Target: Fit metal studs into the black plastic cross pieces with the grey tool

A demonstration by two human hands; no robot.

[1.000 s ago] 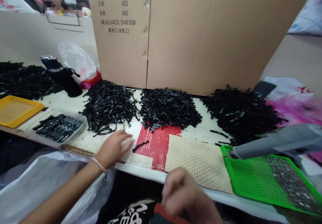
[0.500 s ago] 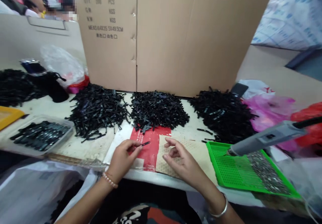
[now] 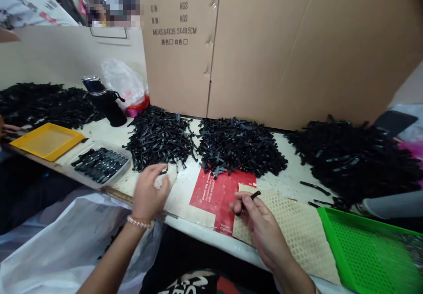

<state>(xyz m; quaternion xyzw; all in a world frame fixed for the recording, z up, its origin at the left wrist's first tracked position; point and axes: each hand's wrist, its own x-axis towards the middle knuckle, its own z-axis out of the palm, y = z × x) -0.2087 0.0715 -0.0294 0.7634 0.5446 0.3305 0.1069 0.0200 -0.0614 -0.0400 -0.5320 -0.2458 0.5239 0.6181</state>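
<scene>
Currently, on my feed, the right hand (image 3: 266, 230) pinches one black strip (image 3: 255, 194) at five o'clock, near one red sheet (image 3: 216, 192). The left hand (image 3: 148, 192), at eight, curls loosely; I cannot tell if it grips anything. I count four black piles (image 3: 243, 146): two toward nine, one central, one at three. One cardboard box (image 3: 297, 56) blocks my view at twelve. One green basket (image 3: 350, 245) lies at four.

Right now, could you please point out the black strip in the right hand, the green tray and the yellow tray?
Black strip (image 3: 255, 195): head view, on its upper end.
Green tray (image 3: 353, 243): head view, on its mesh floor.
Yellow tray (image 3: 49, 141): head view, on its floor.
</scene>
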